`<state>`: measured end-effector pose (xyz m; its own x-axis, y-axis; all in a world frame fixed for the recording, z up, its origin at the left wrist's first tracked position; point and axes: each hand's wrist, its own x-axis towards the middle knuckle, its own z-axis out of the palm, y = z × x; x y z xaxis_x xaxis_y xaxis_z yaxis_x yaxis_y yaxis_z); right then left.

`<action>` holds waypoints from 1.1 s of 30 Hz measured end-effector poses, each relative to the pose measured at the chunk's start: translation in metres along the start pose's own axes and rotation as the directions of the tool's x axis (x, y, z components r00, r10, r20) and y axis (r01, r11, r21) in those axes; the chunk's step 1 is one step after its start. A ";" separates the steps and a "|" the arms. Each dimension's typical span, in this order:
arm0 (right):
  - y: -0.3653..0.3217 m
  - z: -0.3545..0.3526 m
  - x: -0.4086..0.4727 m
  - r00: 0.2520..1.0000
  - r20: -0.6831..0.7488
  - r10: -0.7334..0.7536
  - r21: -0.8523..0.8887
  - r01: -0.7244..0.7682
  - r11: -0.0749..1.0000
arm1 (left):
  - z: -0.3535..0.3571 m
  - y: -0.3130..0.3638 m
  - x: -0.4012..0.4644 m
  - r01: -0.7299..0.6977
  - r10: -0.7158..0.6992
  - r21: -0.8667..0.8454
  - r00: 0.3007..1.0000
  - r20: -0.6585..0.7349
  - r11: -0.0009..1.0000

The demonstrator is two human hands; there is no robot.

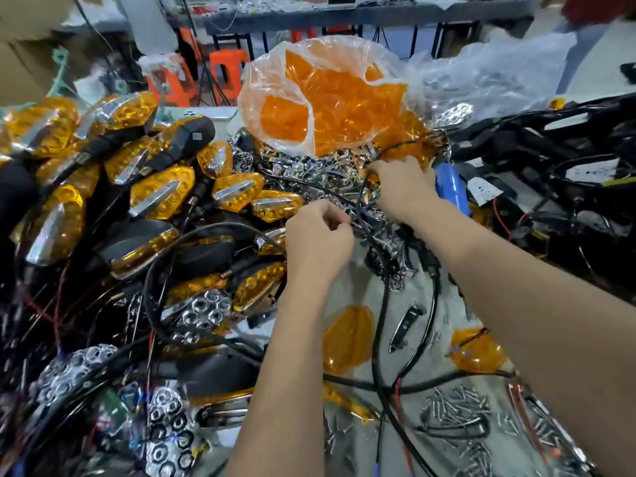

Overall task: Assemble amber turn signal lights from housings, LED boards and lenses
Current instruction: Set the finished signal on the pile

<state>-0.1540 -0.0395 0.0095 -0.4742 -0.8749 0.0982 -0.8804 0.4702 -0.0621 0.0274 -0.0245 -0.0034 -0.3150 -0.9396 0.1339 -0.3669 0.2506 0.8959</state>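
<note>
While both hands are working the shiny chrome reflector-parts pile (309, 173): left hand (318, 237) fingers pinching thin black wire (361, 201), running up-right to right hand (404, 191), nearer the pile, fingers curled in; contents can't tell.

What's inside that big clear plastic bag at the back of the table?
The clear plastic bag is stuffed with loose amber lenses, visible through the film. How many there are, and whatever lies beneath the bag, cannot be seen; the chrome parts heaped in front cover its base.
</note>
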 end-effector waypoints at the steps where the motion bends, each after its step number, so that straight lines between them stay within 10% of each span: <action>1: 0.001 0.002 0.000 0.999 -0.030 0.016 0.003 -0.016 1.000 | 0.000 0.000 0.000 0.003 -0.003 -0.006 1.000 -0.001 1.000; 14: 0.023 -0.018 -0.051 0.918 -0.392 0.067 0.433 0.120 0.893 | -0.005 0.000 -0.001 0.011 -0.007 -0.117 0.999 0.034 0.993; 20: 0.013 -0.037 -0.101 0.997 -0.060 -0.053 0.968 0.071 0.242 | -0.014 0.002 -0.003 0.051 0.073 -0.419 0.959 0.275 0.907; 23: 0.004 -0.033 -0.110 0.995 0.004 -0.102 0.991 0.010 0.133 | -0.015 0.005 -0.005 0.009 0.097 -0.450 0.972 0.212 0.893; 27: -0.005 -0.023 -0.102 0.986 -0.130 0.103 0.869 0.063 0.490 | -0.018 0.004 -0.001 -0.032 0.009 -0.384 0.998 -0.061 0.923; 33: -0.042 -0.007 -0.100 0.980 -0.171 -0.098 0.489 0.171 0.856 | -0.019 0.004 0.002 -0.103 -0.027 -0.344 0.934 -0.355 0.933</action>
<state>-0.0699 0.0287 0.0096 -0.3799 -0.8840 0.2725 -0.8303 0.1960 -0.5218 0.0422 -0.0298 0.0091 0.0265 -0.9676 0.2509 -0.0092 0.2508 0.9680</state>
